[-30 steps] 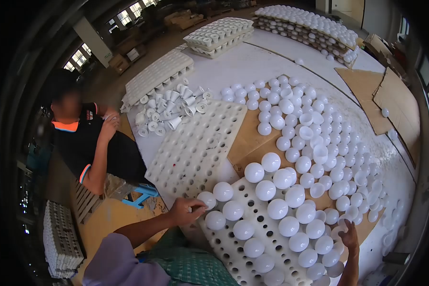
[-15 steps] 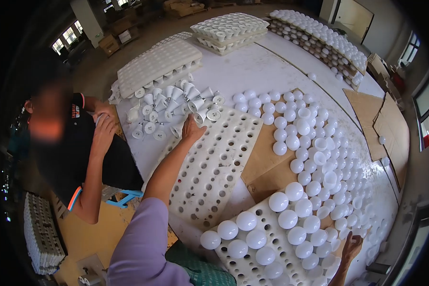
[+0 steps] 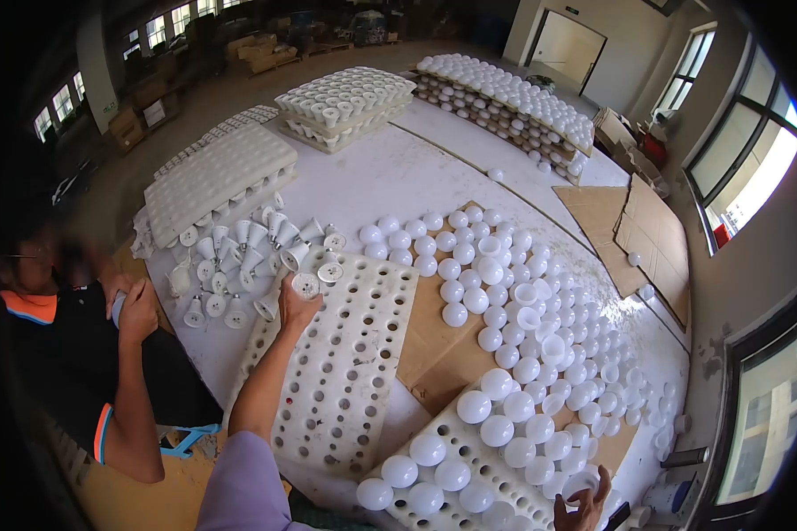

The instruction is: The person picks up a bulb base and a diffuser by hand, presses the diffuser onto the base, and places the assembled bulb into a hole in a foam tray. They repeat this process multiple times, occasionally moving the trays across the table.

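Observation:
My left hand (image 3: 297, 310) is closed on a white lamp base (image 3: 305, 285) at the top left edge of the perforated white tray (image 3: 336, 363). More white cone-shaped lamp bases (image 3: 230, 261) lie loose beyond it. Near the bottom right, my right hand (image 3: 583, 506) has its fingers curled around the edge of a white globe cover (image 3: 581, 482). Around it lie many white globes (image 3: 540, 428), some on a second perforated tray (image 3: 456, 434) and others on brown cardboard (image 3: 443, 341).
A co-worker (image 3: 106, 380) sits at the left, both hands at a small white object. Stacked trays (image 3: 221, 173) and trays of lamp bases (image 3: 345, 102) stand at the back. Layered globes (image 3: 505, 97) and cardboard sheets (image 3: 629, 230) are at the back right.
The view has shifted right, so the table appears lower and further left. My left hand now has a lamp base in its grip. My right hand has come onto a globe cover.

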